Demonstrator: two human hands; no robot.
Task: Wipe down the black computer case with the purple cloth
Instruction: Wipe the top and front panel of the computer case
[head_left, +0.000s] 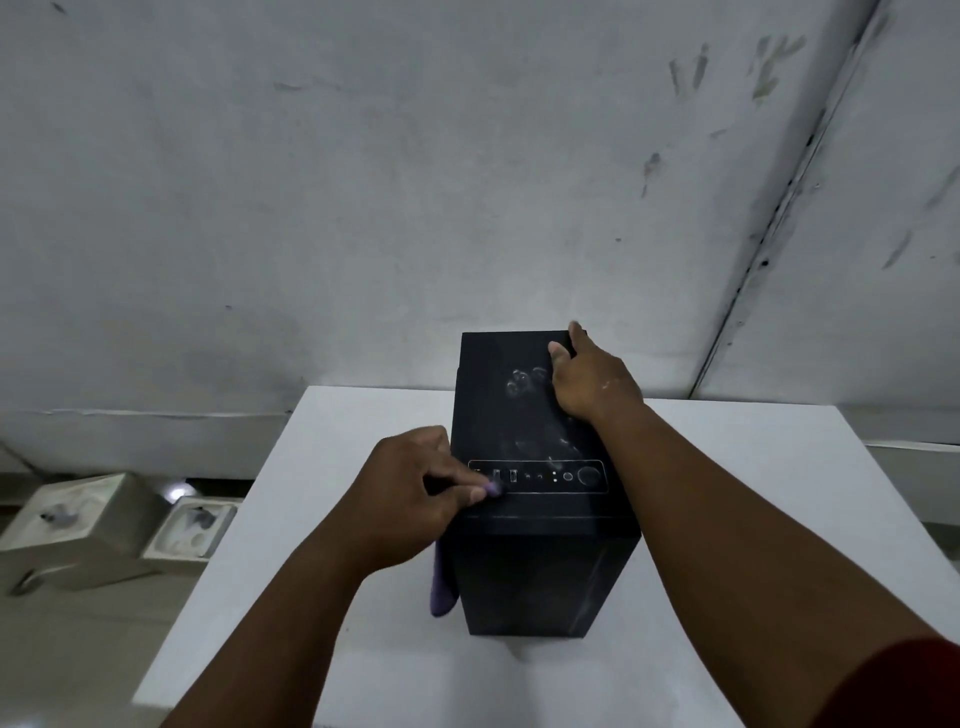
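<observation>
Left hand (415, 488) pinches purple cloth (443, 582) at port strip; right hand (587, 379), fingers spread, braces black computer case (540, 561) at 1 o'clock. We'd sweep toward smudges (524, 384), pressing evenly.

The computer case (540, 519) stands upright on the tabletop (753, 519), near its middle, with a wall (363, 182) behind. The left hand (410, 493) is at the case's near left top edge, pinching the cloth (444, 587), which hangs down the case's left side. The right hand (592, 379) rests on the far right of the case's top. Two boxes (93, 525) lie on the floor, left of the tabletop.
</observation>
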